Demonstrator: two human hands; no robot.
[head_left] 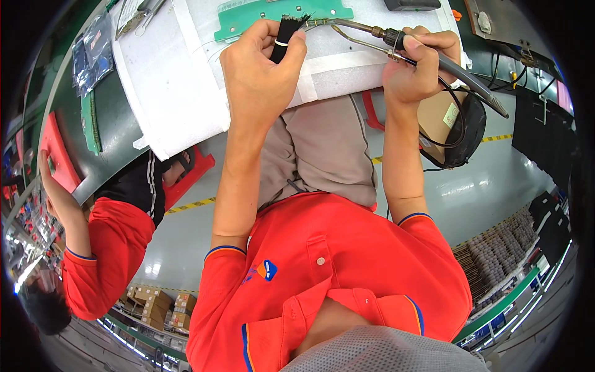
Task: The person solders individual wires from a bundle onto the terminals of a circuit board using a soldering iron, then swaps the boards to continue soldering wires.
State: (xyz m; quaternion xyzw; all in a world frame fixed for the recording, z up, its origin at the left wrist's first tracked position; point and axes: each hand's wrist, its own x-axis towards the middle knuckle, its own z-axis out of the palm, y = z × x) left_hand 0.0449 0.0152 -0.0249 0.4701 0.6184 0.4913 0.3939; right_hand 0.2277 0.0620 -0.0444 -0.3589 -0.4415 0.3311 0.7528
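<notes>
My left hand (260, 77) is closed on a bundle of short black wires (289, 36), pinched between thumb and fingers with a white band around it. The frayed wire ends point up and to the right. My right hand (416, 65) grips a soldering iron (358, 26) by its dark collar. Along its shaft runs a thin solder feed tube (362, 44), and a grey cable (477, 87) trails off behind. The iron's tip is right at the wire ends; I cannot tell whether they touch. Both hands are above a white foam pad (170, 87).
A green plate (282, 11) lies on the foam beyond the bundle. Pliers (149, 15) and clear bags (93, 53) are at the left. A cardboard box (434, 118) stands below my right forearm. A co-worker in red (118, 248) sits at the left.
</notes>
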